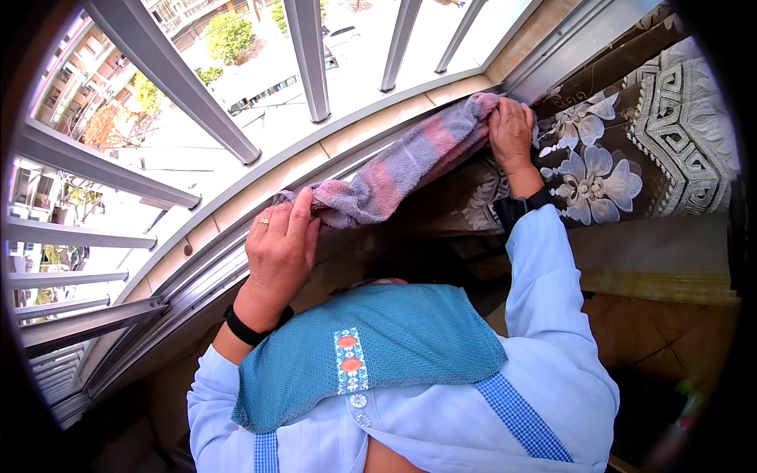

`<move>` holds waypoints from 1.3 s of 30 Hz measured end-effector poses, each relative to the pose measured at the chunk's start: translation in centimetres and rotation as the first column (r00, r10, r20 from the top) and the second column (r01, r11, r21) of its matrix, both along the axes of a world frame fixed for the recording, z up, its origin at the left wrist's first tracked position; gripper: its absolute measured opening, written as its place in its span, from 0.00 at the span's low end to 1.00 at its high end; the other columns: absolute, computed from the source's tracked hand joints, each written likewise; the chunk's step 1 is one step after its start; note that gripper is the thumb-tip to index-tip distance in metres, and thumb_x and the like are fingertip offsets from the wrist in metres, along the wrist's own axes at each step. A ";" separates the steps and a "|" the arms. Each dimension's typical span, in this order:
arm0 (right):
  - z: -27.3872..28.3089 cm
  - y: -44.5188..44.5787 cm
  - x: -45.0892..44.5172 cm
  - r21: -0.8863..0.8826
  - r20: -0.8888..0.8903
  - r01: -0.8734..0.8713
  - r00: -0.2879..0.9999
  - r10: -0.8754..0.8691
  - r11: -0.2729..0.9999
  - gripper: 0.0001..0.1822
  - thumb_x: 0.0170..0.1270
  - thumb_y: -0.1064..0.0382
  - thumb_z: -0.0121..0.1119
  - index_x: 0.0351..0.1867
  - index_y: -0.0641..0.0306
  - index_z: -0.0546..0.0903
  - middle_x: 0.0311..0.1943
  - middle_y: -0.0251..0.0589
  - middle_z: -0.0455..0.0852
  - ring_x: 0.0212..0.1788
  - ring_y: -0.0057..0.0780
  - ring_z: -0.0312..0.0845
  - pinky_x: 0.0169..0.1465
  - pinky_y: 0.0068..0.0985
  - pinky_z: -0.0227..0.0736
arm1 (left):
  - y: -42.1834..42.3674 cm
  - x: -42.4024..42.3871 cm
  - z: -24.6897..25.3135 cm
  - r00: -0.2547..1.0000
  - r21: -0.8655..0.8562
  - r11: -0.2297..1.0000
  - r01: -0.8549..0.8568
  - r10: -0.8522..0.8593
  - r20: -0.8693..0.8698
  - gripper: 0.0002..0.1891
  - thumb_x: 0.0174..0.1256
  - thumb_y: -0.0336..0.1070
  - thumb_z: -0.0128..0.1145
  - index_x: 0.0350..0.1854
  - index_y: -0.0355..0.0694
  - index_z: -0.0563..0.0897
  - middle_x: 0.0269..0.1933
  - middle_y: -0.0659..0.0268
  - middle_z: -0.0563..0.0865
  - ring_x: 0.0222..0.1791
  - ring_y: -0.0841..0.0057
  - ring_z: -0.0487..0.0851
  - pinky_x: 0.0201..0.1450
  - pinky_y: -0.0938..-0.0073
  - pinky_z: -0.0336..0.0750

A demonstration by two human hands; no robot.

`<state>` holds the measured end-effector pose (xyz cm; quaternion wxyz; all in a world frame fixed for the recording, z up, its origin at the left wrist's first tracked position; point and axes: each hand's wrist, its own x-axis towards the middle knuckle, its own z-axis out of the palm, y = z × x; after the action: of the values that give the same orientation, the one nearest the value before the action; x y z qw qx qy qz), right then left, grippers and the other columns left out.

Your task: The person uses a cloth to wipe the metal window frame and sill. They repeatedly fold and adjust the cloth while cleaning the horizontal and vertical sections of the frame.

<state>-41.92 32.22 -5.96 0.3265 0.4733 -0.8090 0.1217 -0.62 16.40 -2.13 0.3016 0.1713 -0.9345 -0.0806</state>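
A pink and grey striped towel [396, 168] is stretched over the track of a sliding window, between my two hands. My left hand [281, 248], with a ring on one finger, grips the towel's bunched near end, thumb and fingers closed on the cloth. At the far end, by the window frame's corner, my right hand [512, 133] is closed on the other end of the towel. The towel sags a little and looks folded lengthwise. Part of the metal window track [222, 254] shows to the left of my left hand.
Metal bars [307, 59] stand outside the tiled sill [293, 156], with trees and buildings far below. A dark curtain with white embroidered flowers [594, 180] hangs at right. The metal edge of a window sash [94, 324] is at lower left. A teal apron bib [378, 343] covers my chest.
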 end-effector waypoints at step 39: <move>10.3 -10.1 50.4 0.039 0.625 -0.998 0.069 0.777 0.056 0.21 0.55 0.51 0.70 0.44 0.60 0.81 0.37 0.37 0.82 0.39 0.35 0.81 0.38 0.28 0.79 | 4.2 39.0 3.0 0.507 0.714 0.512 -0.477 0.824 -0.252 0.13 0.61 0.23 0.62 0.46 0.38 0.76 0.42 0.67 0.82 0.45 0.78 0.81 0.51 0.75 0.76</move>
<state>8.48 22.11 4.39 -0.1519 0.8979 -0.3577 0.2068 38.39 20.58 0.88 0.5056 0.5763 -0.5826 -0.2698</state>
